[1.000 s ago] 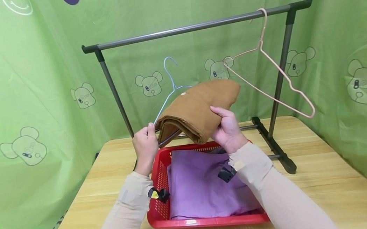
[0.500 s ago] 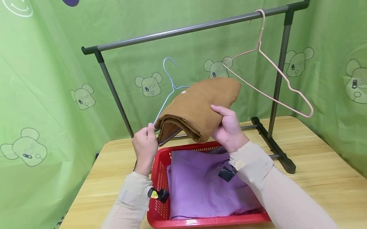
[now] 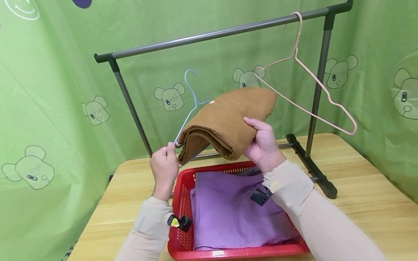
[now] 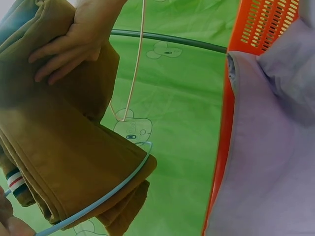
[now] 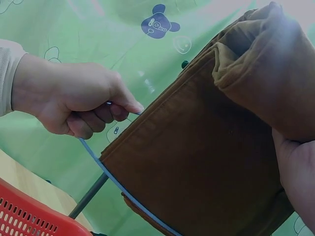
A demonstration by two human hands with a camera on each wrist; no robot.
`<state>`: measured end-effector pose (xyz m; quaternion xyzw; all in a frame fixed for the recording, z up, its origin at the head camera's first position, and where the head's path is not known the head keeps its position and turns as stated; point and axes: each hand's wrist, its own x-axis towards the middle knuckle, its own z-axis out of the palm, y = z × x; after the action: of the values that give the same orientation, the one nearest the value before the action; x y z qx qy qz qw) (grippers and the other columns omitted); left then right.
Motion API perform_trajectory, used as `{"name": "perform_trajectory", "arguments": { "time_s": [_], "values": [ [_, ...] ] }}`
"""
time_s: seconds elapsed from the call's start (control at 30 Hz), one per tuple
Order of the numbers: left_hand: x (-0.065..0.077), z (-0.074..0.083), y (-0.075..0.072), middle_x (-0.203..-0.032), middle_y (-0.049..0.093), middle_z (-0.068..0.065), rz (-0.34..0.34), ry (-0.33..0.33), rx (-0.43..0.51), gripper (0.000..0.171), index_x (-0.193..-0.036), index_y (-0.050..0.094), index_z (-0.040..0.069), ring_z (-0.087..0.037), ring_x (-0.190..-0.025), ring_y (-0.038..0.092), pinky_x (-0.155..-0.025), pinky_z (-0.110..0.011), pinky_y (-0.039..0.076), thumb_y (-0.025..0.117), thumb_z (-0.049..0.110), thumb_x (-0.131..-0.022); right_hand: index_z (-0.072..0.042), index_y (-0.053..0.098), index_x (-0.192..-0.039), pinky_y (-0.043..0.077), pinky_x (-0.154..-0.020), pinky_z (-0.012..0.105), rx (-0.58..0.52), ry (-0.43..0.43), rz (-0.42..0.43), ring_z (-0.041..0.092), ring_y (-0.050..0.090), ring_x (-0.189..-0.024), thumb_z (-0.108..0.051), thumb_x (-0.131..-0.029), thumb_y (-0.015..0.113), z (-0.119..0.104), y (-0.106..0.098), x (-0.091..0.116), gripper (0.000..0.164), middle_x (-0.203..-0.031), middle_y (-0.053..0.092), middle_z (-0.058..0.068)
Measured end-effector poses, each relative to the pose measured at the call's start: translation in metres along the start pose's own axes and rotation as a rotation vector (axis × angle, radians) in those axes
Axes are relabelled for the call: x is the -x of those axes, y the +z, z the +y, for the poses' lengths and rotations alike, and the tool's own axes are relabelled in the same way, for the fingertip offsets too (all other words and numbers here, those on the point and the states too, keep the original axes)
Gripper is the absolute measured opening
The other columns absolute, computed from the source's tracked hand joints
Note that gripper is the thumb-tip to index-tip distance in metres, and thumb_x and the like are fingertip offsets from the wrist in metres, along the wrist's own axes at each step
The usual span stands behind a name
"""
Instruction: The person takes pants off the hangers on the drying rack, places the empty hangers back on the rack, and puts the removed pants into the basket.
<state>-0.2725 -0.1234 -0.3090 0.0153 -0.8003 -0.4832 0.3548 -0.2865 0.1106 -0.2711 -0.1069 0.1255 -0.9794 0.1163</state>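
A light blue wire hanger (image 3: 188,118) is held tilted in front of the rack, its hook free in the air. My left hand (image 3: 164,167) grips its left corner, fingers curled round the wire in the right wrist view. A folded brown garment (image 3: 230,121) with a pale button lies draped through the hanger, over its bottom bar (image 5: 129,195). My right hand (image 3: 263,145) holds the garment from the right, thumb on top and fingers (image 4: 61,61) against its underside. Striped trim (image 4: 15,182) shows at one edge. The garment covers the hanger's right part.
Below the hands stands a red perforated basket (image 3: 239,252) with folded purple cloth (image 3: 232,213) in it. Behind is a grey metal rack (image 3: 203,37), a pink hanger (image 3: 336,102) hooked on its right end. They stand on a wooden table (image 3: 117,216) before a green curtain (image 3: 50,128).
The garment has shifted slightly up and to the right, with my right hand on it. The blue hanger's hook has dipped a little. My left hand keeps its grip.
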Motion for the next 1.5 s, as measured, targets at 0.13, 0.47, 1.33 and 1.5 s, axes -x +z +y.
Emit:
{"name": "perform_trajectory", "arguments": {
  "time_s": [0.13, 0.47, 1.33, 1.5],
  "values": [
    [0.000, -0.002, 0.000, -0.045, 0.032, 0.007, -0.009, -0.014, 0.000, 0.050, -0.050, 0.039, 0.015, -0.018, -0.050, 0.035, -0.047, -0.031, 0.028, 0.053, 0.022, -0.097, -0.003, 0.043, -0.113, 0.057, -0.073, 0.036, 0.013, 0.003, 0.017, 0.027, 0.066, -0.084, -0.004, -0.100, 0.042, -0.002, 0.001, 0.001, 0.013, -0.100, 0.059, 0.012],
    [0.003, 0.001, -0.001, -0.045, 0.032, 0.006, -0.019, -0.012, 0.007, 0.049, -0.050, 0.039, 0.015, -0.017, -0.049, 0.035, -0.047, -0.031, 0.028, 0.053, 0.021, -0.097, -0.002, 0.043, -0.113, 0.057, -0.072, 0.036, 0.005, -0.005, -0.012, 0.028, 0.066, -0.084, -0.004, -0.100, 0.042, -0.005, 0.005, 0.006, 0.014, -0.100, 0.060, 0.013],
    [-0.006, -0.001, -0.009, -0.046, 0.033, 0.003, 0.012, -0.078, 0.007, 0.050, -0.051, 0.038, 0.015, -0.016, -0.047, 0.032, -0.046, -0.030, 0.027, 0.050, 0.022, -0.099, 0.000, 0.045, -0.111, 0.057, -0.072, 0.037, 0.001, -0.025, -0.031, 0.028, 0.066, -0.084, -0.002, -0.099, 0.043, -0.014, -0.001, 0.012, 0.012, -0.098, 0.061, 0.015],
    [-0.006, 0.000, -0.011, -0.047, 0.033, 0.002, 0.014, -0.085, 0.010, 0.049, -0.052, 0.038, 0.015, -0.016, -0.047, 0.032, -0.047, -0.031, 0.027, 0.050, 0.023, -0.099, 0.001, 0.045, -0.111, 0.057, -0.072, 0.037, 0.006, 0.000, -0.027, 0.028, 0.066, -0.084, -0.002, -0.099, 0.043, -0.014, -0.004, 0.014, 0.012, -0.098, 0.061, 0.015]
  ]
}}
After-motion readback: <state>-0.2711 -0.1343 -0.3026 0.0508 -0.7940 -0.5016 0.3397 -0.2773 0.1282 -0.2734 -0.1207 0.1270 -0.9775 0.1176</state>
